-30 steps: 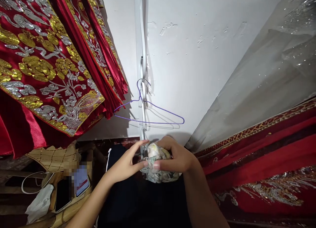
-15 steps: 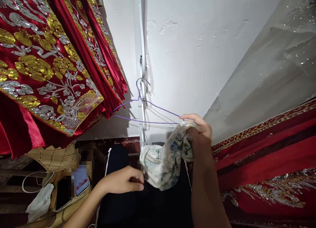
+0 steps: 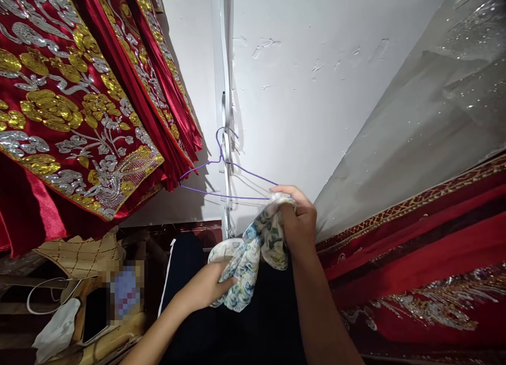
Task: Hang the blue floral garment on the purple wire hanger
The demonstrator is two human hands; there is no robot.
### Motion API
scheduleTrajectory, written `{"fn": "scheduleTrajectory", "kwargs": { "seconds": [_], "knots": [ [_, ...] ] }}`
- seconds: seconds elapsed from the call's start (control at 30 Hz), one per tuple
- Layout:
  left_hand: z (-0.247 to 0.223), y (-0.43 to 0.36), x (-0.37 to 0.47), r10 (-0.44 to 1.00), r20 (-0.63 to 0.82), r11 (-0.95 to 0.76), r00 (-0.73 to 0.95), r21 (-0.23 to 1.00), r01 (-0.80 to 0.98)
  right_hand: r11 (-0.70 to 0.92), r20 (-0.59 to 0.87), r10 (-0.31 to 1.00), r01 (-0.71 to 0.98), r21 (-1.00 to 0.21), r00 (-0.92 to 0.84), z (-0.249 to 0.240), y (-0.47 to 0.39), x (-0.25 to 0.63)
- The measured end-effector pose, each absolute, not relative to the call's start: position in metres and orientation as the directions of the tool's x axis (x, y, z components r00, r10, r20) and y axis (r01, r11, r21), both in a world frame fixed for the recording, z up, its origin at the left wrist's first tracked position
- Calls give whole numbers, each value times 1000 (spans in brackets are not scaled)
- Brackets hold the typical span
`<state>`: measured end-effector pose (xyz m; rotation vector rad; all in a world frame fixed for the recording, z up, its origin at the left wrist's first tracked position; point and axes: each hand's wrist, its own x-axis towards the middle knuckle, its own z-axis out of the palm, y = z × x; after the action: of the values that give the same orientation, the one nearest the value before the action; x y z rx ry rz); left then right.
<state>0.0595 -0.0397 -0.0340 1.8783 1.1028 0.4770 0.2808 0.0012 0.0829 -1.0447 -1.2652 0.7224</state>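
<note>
A purple wire hanger (image 3: 245, 197) hangs by its hook on a white metal stand (image 3: 227, 65). At the hanger's right end my right hand (image 3: 298, 212) is closed, gripping the top of a floral cloth (image 3: 247, 259) together with the hanger's corner. The cloth is white with blue, green and yellow patterns and droops down to the left. Lower down, my left hand (image 3: 213, 283) is closed on the cloth's left part, its thumb in front and its other fingers partly hidden.
Red garments with gold and silver embroidery (image 3: 106, 107) hang at the left. More red fabric (image 3: 435, 259) and a sheer sparkly cloth (image 3: 411, 112) are at the right. A phone (image 3: 96, 312), a white cable and a crumpled white tissue (image 3: 57, 331) lie at lower left.
My left hand, apart from the cloth before, has taken hold of it. My right hand has shifted left along the hanger, and the cloth has moved left with it.
</note>
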Motion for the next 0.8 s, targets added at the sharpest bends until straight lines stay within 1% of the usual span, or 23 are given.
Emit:
{"fn": "scheduleTrajectory", "kwargs": {
  "seconds": [0.07,0.13,0.2,0.23,0.27,0.33,0.4,0.43,0.5,0.53,0.6,0.63,0.67,0.7,0.73,0.8],
  "knots": [
    [-34,-36,40,875,-91,-174,475,857,484,311,320,926,76,-947,203,77,9,290],
    [-29,-33,22,927,-66,-111,369,891,439,263,270,953,64,-963,136,66,21,288],
    [-16,-34,11,968,-40,-66,249,913,402,230,234,971,87,-969,44,49,37,276],
    [-8,-35,8,972,-32,-60,231,924,379,214,215,977,112,-970,-4,40,45,268],
    [1,-36,7,968,-28,-64,250,934,350,196,192,980,143,-970,-45,31,54,260],
    [19,-40,9,928,-38,-79,371,953,294,163,148,985,208,-964,-86,15,69,247],
    [32,-42,10,874,-60,-103,483,947,303,161,152,987,256,-953,-56,4,81,245],
    [36,-43,9,865,-61,-133,498,929,345,183,182,983,270,-945,-29,1,85,248],
    [36,-40,1,873,-62,-212,483,845,491,250,269,963,298,-921,23,1,89,260],
    [32,-37,-6,888,-83,-231,453,771,594,276,307,950,323,-905,51,2,89,268],
    [21,-29,-23,917,-185,-193,353,568,800,285,344,935,396,-873,84,9,88,282],
    [14,-23,-31,927,-233,-160,294,464,871,272,344,934,435,-858,93,12,87,287],
    [9,-16,-40,938,-247,-138,244,380,915,257,338,936,466,-847,98,15,85,291],
    [4,-9,-47,951,-215,-141,221,331,933,243,329,939,484,-841,100,17,84,293],
    [2,-2,-53,961,-146,-177,233,317,932,232,318,943,487,-842,100,18,82,294],
    [3,10,-61,953,67,-300,295,331,895,216,298,948,465,-859,110,19,78,293]
  ]
}}
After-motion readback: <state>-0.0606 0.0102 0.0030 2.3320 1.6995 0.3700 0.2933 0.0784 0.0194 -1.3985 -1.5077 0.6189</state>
